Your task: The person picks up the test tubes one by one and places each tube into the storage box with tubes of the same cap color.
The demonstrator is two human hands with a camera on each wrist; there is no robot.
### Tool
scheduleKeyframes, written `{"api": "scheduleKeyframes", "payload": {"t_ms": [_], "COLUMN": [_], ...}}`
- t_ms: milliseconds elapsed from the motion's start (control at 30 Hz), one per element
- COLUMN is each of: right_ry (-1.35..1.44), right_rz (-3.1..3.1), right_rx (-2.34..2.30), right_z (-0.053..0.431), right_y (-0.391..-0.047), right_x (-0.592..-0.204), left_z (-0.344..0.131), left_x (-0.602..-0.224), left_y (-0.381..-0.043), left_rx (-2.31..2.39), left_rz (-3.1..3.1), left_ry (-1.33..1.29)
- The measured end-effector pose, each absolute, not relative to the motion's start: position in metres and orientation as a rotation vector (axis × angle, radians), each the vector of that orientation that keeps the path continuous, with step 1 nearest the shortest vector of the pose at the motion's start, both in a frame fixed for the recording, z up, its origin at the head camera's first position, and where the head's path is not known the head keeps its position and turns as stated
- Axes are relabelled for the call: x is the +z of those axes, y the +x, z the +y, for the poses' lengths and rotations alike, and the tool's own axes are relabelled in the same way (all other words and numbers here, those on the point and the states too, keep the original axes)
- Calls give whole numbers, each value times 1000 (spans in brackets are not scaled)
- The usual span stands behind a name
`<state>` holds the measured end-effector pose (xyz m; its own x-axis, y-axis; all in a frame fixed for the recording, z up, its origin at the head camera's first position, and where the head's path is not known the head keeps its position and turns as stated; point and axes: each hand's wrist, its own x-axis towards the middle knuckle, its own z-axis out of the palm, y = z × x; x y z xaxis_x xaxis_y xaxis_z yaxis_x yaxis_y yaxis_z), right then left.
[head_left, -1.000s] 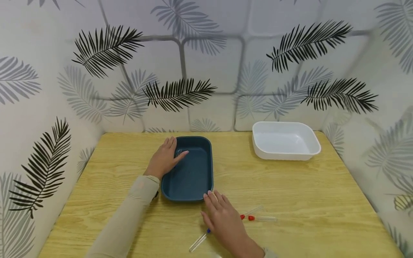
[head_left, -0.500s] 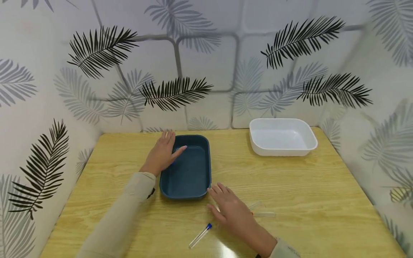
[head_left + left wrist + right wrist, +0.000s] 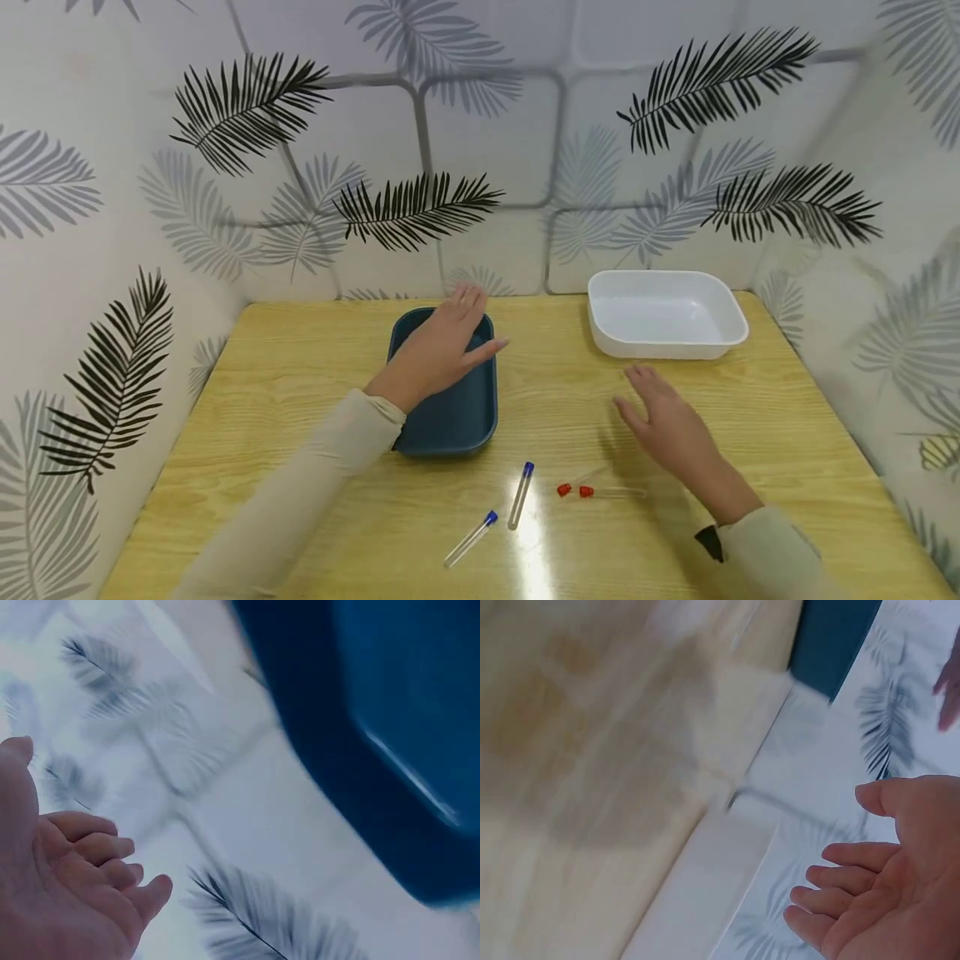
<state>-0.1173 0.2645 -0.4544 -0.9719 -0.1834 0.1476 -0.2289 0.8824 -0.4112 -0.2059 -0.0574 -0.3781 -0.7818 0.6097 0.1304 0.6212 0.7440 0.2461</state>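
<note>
The dark blue tray (image 3: 453, 421) lies at the back left of the table. Above it my left hand (image 3: 438, 346) reaches across with straight fingers, holding nothing and hiding much of its inside. In the left wrist view that hand (image 3: 82, 885) shows a bare palm, apart from the tray (image 3: 322, 765). My right hand (image 3: 671, 425) hovers in front of the white tray (image 3: 667, 350), fingers extended; its palm (image 3: 900, 892) is bare. On the table lie two blue-capped test tubes (image 3: 521, 496) and two red-capped test tubes (image 3: 618, 492), one red-capped tube crossing close behind the other.
The wooden table (image 3: 300, 358) meets a leaf-patterned wall (image 3: 495, 142) at the back. The white tray stands against that wall on the right. Tubes lie between the two hands, toward the table's front.
My left hand has lifted off the blue tray's left side and moved right over it. My right hand has left the tray's near corner, moving right and back, uncovering a second blue-capped tube.
</note>
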Motion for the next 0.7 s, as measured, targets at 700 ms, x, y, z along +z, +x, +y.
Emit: {"api": "scheduleKeyframes", "payload": {"t_ms": [700], "right_ry": [-80], "right_rz": [-3082], "right_rx": [525], "right_z": [415], "right_y": [-187], "right_x": [-456], "left_z": [120], "left_x": [-407], "left_y": [-210], "left_rx": [-297], "left_rz": [-3041], "left_ry": [-1028]}}
